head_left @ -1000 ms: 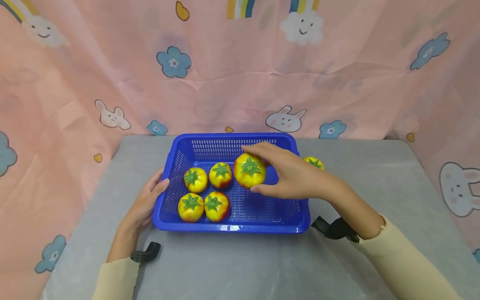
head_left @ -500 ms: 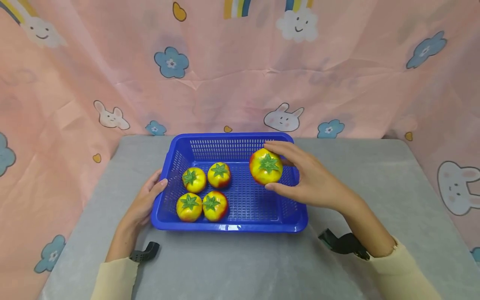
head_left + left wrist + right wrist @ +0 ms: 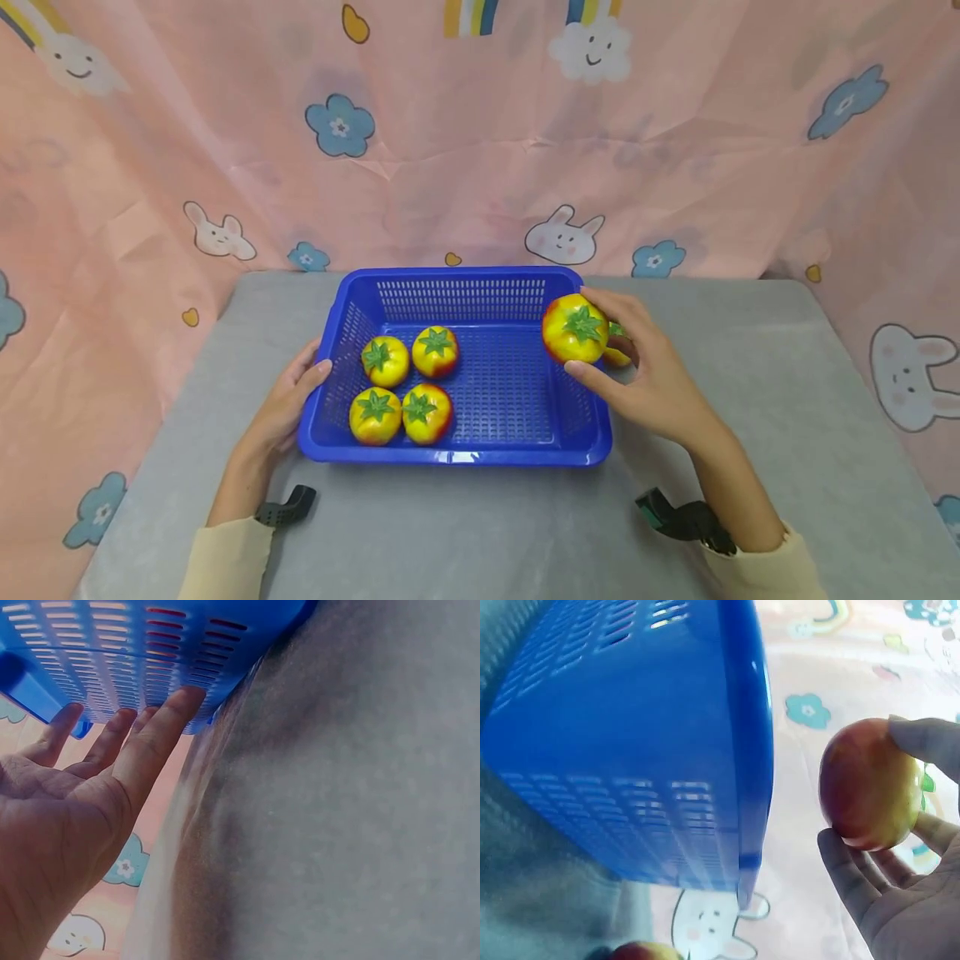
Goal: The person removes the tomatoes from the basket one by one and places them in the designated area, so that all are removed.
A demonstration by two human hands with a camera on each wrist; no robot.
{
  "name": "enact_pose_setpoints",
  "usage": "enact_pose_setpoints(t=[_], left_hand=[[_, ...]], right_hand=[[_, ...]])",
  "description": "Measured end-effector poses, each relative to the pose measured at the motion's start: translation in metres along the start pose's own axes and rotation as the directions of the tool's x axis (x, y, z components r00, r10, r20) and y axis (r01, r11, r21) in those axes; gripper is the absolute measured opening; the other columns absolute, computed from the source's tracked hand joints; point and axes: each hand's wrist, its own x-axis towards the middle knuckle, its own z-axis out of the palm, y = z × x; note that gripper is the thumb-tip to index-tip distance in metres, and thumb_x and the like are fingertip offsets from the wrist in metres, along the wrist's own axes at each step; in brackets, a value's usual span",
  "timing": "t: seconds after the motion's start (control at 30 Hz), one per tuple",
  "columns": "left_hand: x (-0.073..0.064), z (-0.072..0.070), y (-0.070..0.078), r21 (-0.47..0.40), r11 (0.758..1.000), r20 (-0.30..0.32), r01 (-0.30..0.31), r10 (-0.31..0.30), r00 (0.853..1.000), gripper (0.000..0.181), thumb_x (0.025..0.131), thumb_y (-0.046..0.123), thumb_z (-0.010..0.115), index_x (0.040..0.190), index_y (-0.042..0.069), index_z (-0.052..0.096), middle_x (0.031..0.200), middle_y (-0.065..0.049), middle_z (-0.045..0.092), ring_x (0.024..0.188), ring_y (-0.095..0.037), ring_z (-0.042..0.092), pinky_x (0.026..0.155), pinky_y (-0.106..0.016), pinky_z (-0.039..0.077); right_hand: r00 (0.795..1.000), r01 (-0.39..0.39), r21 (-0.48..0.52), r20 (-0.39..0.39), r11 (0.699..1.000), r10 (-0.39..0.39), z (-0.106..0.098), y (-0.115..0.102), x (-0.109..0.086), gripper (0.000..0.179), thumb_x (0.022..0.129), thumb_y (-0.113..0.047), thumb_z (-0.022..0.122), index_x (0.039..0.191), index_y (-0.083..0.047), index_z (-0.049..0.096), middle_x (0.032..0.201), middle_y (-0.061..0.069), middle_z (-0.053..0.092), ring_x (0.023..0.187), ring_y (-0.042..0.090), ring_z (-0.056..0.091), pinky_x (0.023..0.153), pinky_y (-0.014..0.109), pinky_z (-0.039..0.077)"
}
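A blue plastic basket (image 3: 457,457) with slotted walls stands on the table. Several yellow-and-red persimmon-like fruits with green star-shaped tops, one of them this fruit (image 3: 427,414), lie in its left half. At the basket's left side my left hand (image 3: 283,408) holds the rim, thumb on top and fingers against the slotted outer wall (image 3: 127,675). Over the right rim, my right hand (image 3: 660,383) grips another persimmon (image 3: 575,329) between thumb and fingers. The right wrist view shows that persimmon (image 3: 870,784) above rim height, apart from the basket.
A further persimmon (image 3: 617,357) lies right of the basket, mostly hidden behind my right hand. The grey table (image 3: 787,400) extends around the basket. A pink patterned cloth (image 3: 450,167) hangs behind it and at the sides.
My right hand has carried its persimmon rightward, from over the middle of the basket to over the right rim. My left hand keeps its hold, and the persimmons in the basket stay put.
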Motion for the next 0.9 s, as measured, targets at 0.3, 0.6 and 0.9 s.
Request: enact_pose_setpoints(t=[0.3, 0.6, 0.9], left_hand=[[0.000, 0.000, 0.000, -0.011, 1.000, 0.017, -0.004, 0.004, 1.000, 0.053, 0.115, 0.026, 0.043, 0.164, 0.013, 0.028, 0.135, 0.007, 0.064, 0.115, -0.012, 0.071, 0.093, -0.032, 0.063], [-0.004, -0.003, -0.001, 0.006, 1.000, -0.008, -0.020, 0.020, 1.000, 0.050, 0.115, 0.026, 0.042, 0.162, 0.016, 0.031, 0.134, 0.009, 0.064, 0.114, -0.010, 0.071, 0.092, -0.031, 0.063], [-0.001, -0.002, -0.002, 0.020, 1.000, -0.005, 0.001, -0.001, 1.000, 0.047, 0.115, 0.028, 0.042, 0.160, 0.017, 0.033, 0.132, 0.009, 0.065, 0.113, -0.010, 0.071, 0.092, -0.032, 0.063]], right_hand=[[0.988, 0.006, -0.027, -0.156, 1.000, -0.010, -0.013, 0.020, -0.016, 0.085, 0.084, 0.002, 0.082, 0.159, -0.019, 0.047, 0.153, 0.013, 0.051, 0.128, -0.003, 0.047, 0.101, 0.001, 0.042], [0.983, -0.023, -0.018, -0.185, 1.000, 0.019, -0.024, 0.040, -0.009, 0.080, 0.086, 0.002, 0.081, 0.158, -0.013, 0.048, 0.148, 0.016, 0.051, 0.128, -0.008, 0.047, 0.100, -0.001, 0.042], [0.982, -0.066, -0.002, -0.179, 0.998, 0.065, -0.029, 0.055, -0.015, 0.079, 0.087, 0.001, 0.082, 0.157, -0.016, 0.049, 0.151, 0.014, 0.050, 0.130, -0.009, 0.046, 0.098, -0.002, 0.043]])
